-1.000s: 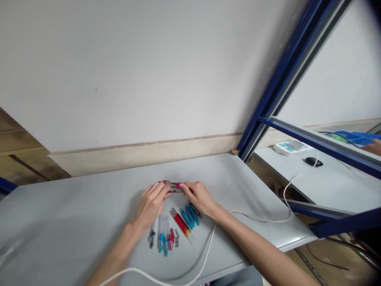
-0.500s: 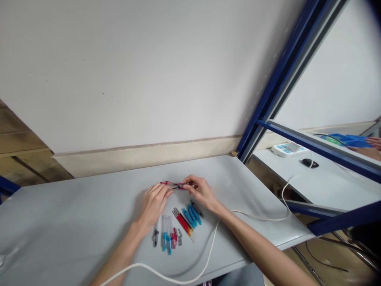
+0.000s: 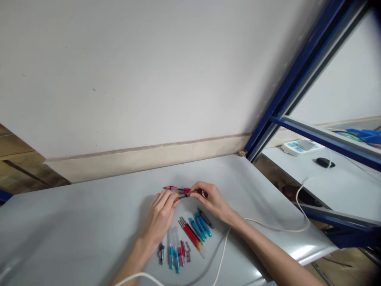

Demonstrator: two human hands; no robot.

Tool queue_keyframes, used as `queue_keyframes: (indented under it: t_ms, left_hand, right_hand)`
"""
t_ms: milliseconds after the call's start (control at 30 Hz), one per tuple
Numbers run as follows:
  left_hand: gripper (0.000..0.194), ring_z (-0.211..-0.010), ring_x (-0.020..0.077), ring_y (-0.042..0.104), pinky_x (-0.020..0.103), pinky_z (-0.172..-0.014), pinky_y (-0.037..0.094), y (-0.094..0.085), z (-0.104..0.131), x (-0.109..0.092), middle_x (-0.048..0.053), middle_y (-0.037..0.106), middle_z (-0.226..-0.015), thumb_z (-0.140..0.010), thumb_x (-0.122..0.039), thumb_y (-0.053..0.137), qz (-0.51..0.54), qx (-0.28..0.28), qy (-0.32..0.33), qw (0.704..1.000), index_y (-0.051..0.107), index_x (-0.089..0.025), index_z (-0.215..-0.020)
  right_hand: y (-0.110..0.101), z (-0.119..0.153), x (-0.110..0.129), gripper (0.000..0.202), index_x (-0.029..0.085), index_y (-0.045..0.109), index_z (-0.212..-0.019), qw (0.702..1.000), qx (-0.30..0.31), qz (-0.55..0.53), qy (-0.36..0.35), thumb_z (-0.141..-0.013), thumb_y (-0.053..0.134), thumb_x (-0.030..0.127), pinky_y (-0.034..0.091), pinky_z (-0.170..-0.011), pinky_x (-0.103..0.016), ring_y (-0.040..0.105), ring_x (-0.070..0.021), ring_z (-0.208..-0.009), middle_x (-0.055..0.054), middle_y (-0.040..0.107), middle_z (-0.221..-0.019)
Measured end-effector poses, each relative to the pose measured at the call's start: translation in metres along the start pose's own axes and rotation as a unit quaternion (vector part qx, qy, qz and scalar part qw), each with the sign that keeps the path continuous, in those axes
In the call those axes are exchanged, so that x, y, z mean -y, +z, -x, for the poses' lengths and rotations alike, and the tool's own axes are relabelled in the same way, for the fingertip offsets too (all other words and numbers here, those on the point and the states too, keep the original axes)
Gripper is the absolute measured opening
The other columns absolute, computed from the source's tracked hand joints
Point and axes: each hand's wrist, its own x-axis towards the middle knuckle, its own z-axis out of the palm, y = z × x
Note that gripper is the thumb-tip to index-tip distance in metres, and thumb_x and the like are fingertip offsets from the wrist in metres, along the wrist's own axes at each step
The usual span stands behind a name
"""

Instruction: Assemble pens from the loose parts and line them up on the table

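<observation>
- Since a second ago the two hands have drawn a little apart: then they met over the red pen, now a short dark length shows between them.
- The left hand point(image 3: 163, 208) has its fingers curled, the fingertips pinched on the left part of the red pen point(image 3: 176, 190), which sticks out leftward past them just above the table.
- The right hand point(image 3: 212, 200) is closed in a pinch on the pen's right end, thumb and forefinger on a dark piece beside the red barrel; whether that piece is joined to the pen I cannot tell.
- Both forearms run in from the near edge and converge on the pen, wrists low over the grey table point(image 3: 74, 230).
- Just near of the hands lie loose pen parts: red refills point(image 3: 188, 231) and blue barrels point(image 3: 202, 226) slanting by the right wrist, and a small row of clear, blue and red pieces point(image 3: 175, 252) by the left wrist.
- A white cable point(image 3: 268, 227) loops under the right forearm and off the table's right edge.
- Left of the hands the table stretches wide to its left edge; the far edge meets a white wall point(image 3: 149, 71).
- To the right a blue metal frame point(image 3: 297, 75) rises at the table's far right corner.
</observation>
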Motion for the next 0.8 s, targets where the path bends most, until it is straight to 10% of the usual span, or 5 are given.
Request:
queue_keyframes:
  t_ms: [300, 467, 800]
  left_hand:
    - [0.014, -0.092, 0.0209, 0.062, 0.034, -0.083, 0.048, 0.002, 0.003, 0.011, 0.006, 0.066, -0.097, -0.099, -0.016, 0.053, 0.005, -0.010, 0.035, 0.999, 0.059, -0.020, -0.111]
    - [0.050, -0.117, 0.0253, 0.058, 0.039, -0.100, 0.047, -0.007, 0.002, 0.020, 0.010, 0.061, -0.126, -0.094, -0.039, 0.065, 0.025, 0.013, -0.021, 0.999, 0.046, -0.024, -0.138]
    - [0.018, -0.097, 0.0199, 0.062, 0.033, -0.088, 0.048, -0.006, 0.005, 0.030, 0.004, 0.067, -0.104, -0.104, -0.028, 0.044, 0.042, 0.034, -0.083, 0.995, 0.059, -0.023, -0.113]
  right_hand:
    - [0.007, 0.004, -0.002, 0.050, 0.017, 0.044, -0.065, 0.997, 0.048, 0.012, 0.053, -0.105, 0.039, 0.048, 0.027, -0.057, -0.024, 0.030, -0.0100, -0.057, 0.005, 0.035, -0.060]
    - [0.010, 0.004, -0.009, 0.050, 0.017, 0.049, -0.066, 0.996, -0.006, 0.007, 0.094, -0.103, 0.041, 0.050, 0.028, -0.056, -0.024, 0.033, -0.0100, -0.055, 0.005, 0.037, -0.058]
    - [0.010, 0.002, -0.015, 0.048, 0.017, 0.056, -0.068, 0.995, -0.047, 0.035, 0.078, -0.102, 0.044, 0.049, 0.028, -0.058, -0.024, 0.035, -0.0112, -0.055, 0.004, 0.044, -0.056]
